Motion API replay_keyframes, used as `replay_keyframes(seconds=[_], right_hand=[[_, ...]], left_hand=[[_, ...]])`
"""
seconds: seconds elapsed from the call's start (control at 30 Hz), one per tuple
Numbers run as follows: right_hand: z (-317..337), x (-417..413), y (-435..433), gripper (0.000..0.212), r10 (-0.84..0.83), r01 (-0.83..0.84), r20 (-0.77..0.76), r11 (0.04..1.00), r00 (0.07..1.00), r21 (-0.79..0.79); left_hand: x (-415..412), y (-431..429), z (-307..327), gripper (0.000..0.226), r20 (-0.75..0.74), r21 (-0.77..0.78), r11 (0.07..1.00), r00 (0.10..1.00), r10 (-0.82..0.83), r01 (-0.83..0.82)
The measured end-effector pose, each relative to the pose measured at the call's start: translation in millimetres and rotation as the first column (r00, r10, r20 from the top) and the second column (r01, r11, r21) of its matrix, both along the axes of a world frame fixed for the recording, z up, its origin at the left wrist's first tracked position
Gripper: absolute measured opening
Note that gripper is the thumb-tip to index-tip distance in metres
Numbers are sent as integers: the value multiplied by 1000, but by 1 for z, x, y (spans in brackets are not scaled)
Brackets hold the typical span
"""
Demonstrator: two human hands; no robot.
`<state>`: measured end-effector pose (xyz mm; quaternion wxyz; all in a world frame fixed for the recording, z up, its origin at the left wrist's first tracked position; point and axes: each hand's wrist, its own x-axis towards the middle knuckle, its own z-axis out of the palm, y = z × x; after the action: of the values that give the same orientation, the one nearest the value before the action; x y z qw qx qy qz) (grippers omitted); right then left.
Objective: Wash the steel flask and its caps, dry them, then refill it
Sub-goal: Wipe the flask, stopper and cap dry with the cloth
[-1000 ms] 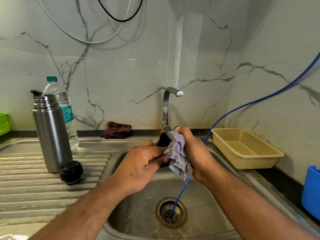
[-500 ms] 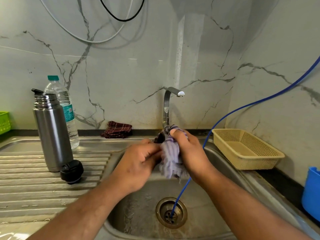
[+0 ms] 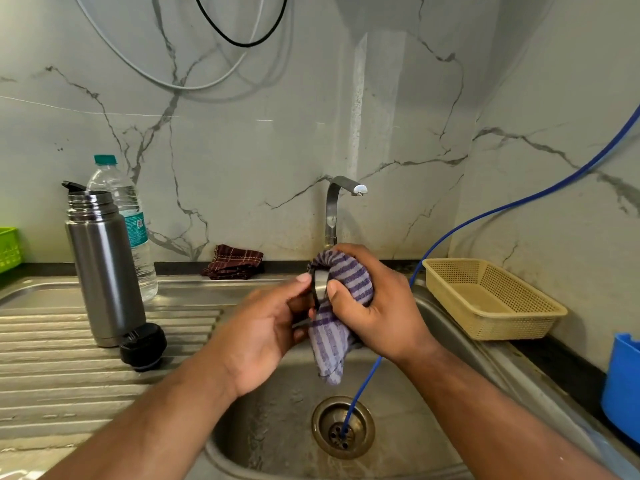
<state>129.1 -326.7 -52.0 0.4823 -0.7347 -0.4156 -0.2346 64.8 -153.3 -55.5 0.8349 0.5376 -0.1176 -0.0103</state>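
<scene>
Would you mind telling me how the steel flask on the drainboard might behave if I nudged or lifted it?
The steel flask is tall and narrow and stands on the ribbed drainboard, so a push near its top would probably tip it. Its smooth polished wall may be slippery, especially if wet.

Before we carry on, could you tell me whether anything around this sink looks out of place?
Only the thin blue hose: it comes down from the upper right, passes behind the right hand and ends in the sink drain, hanging right through the working area. The steel flask stands upright; I see no spill.
</scene>
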Motion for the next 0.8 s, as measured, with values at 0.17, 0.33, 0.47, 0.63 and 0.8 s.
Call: replay_keyframes(seconds=[0.17, 0.33, 0.47, 0.63, 0.8], right_hand=[[-8, 7, 4, 38, 48, -45, -84, 998, 995, 35], [3, 4, 8, 28, 271, -79, -489, 923, 829, 376], [-3, 12, 11, 44, 323, 65, -727, 891, 606, 450], [1, 9, 4, 27, 285, 126, -764, 895, 578, 429], [14, 0, -7, 34, 1, 221, -692, 947, 722, 232]], left_hand=[[1, -4, -10, 29, 215, 211, 956, 964, 158, -203], [6, 0, -14, 14, 600, 536, 671, 791, 125, -512], [9, 5, -17, 15, 660, 540, 575, 733, 164, -614], [3, 0, -9, 28, 534, 374, 791, 810, 243, -485], [7, 6, -14, 25, 444, 392, 736, 814, 374, -552]])
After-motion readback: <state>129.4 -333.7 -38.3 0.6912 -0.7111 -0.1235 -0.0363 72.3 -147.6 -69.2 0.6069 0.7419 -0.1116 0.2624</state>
